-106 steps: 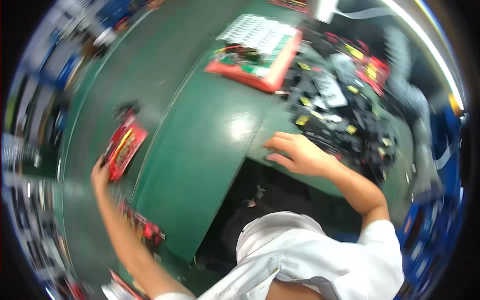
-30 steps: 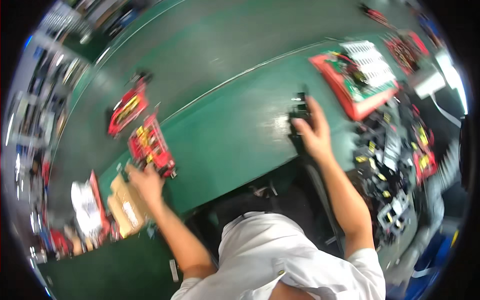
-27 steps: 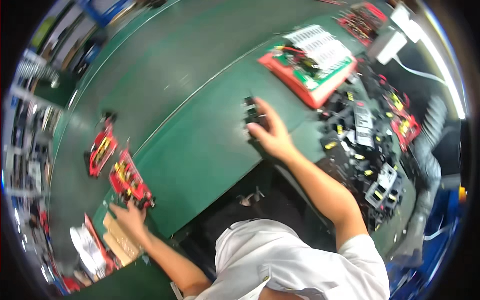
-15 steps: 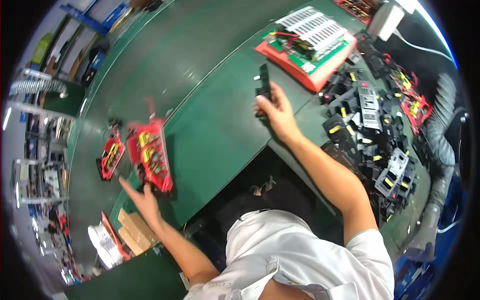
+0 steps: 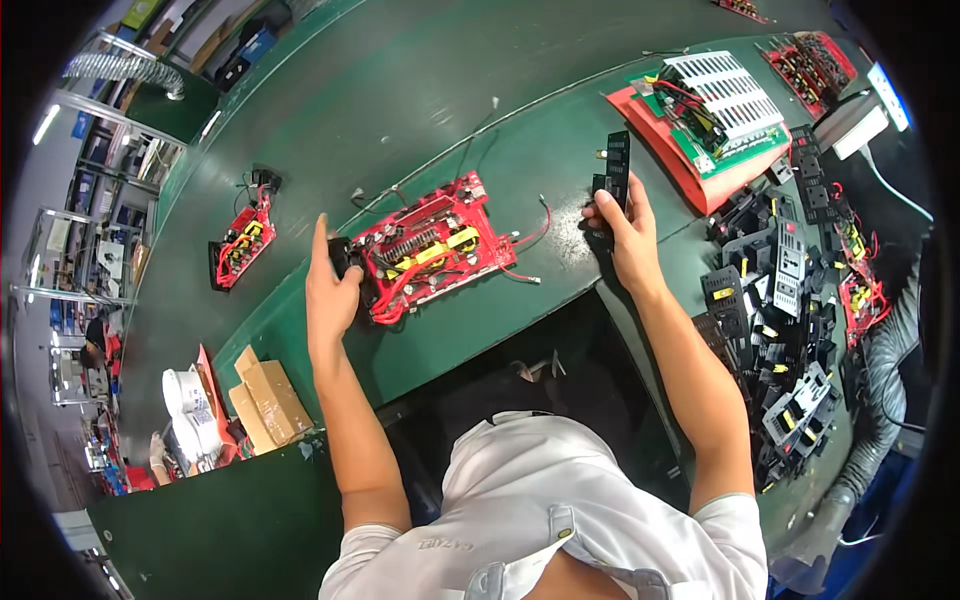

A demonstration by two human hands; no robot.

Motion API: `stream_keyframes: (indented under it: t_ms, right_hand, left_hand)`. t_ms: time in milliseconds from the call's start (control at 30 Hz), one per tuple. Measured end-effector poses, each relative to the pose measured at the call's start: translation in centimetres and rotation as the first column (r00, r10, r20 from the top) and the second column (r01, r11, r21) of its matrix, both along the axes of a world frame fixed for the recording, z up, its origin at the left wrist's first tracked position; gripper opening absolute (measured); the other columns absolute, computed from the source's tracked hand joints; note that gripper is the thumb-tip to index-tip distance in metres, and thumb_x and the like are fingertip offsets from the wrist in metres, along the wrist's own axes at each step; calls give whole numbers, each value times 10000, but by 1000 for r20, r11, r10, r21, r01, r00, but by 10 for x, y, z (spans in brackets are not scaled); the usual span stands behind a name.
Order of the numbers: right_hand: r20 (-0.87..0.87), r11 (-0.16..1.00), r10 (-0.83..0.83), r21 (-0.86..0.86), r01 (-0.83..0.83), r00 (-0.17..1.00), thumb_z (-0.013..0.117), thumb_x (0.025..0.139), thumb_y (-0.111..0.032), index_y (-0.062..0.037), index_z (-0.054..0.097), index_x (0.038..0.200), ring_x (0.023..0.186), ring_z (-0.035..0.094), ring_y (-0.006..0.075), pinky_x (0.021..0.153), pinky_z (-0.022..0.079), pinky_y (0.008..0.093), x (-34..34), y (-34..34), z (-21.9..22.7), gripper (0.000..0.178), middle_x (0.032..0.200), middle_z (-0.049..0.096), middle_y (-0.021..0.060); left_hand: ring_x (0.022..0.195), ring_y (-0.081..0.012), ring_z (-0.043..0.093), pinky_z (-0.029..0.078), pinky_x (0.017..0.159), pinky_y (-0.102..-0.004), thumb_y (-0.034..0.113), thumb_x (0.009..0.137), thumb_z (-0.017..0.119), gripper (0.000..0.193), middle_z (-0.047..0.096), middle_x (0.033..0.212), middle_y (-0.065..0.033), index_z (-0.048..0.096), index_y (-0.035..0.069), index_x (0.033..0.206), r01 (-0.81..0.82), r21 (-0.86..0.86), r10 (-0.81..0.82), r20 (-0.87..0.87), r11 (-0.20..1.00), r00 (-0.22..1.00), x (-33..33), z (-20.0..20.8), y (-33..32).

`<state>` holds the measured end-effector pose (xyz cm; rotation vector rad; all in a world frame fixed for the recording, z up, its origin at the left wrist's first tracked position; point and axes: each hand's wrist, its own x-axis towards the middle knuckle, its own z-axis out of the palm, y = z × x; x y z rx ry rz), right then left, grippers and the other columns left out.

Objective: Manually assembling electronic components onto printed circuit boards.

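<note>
My right hand (image 5: pixel 630 235) is closed around a narrow black plastic panel (image 5: pixel 618 160) with cutouts, held upright over the bench. My left hand (image 5: pixel 333 295) is at the black end piece (image 5: pixel 345 260) of a red circuit board (image 5: pixel 430 250), its thumb against the near side and its index finger stretched out; the other fingers are partly hidden. The board lies on the green bench, carrying yellow-wrapped parts, a coil and loose red wires with metal ends.
A smaller red board (image 5: pixel 245 245) lies far left. At right are a green board with a white slotted cover (image 5: pixel 725 95) on a red-orange pad and a heap of black panels (image 5: pixel 770 300). Cardboard (image 5: pixel 268 405) and white spools (image 5: pixel 190 410) sit at lower left.
The large red board has turned crosswise and come toward the bench middle, with my left hand now at its black end. My right hand still holds the black panel. The view has shifted.
</note>
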<state>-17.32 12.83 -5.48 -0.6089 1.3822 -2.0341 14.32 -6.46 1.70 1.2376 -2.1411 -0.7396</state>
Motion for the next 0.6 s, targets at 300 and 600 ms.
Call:
stream_keyframes:
  t_ms: [300,600]
  right_hand:
    - [41,999,4,-32,-3,999,608,999,-188,-43,475,1319,855,641,125,743,519,268,-3,1,0,376,990,611,33]
    - [164,993,76,-104,-59,984,529,1036,-219,-35,509,1259,881,673,186,748,552,284,-9,4,-4,290,1100,650,122]
  left_hand:
    - [1295,-379,510,412,1080,-439,110,884,617,585,464,1460,-227,461,72,1446,14,-272,95,383,962,919,-29,12,-2]
    - [1206,-346,580,459,1024,-403,73,866,660,439,583,1333,-173,615,90,1303,635,76,-617,349,769,706,-191,6,-32]
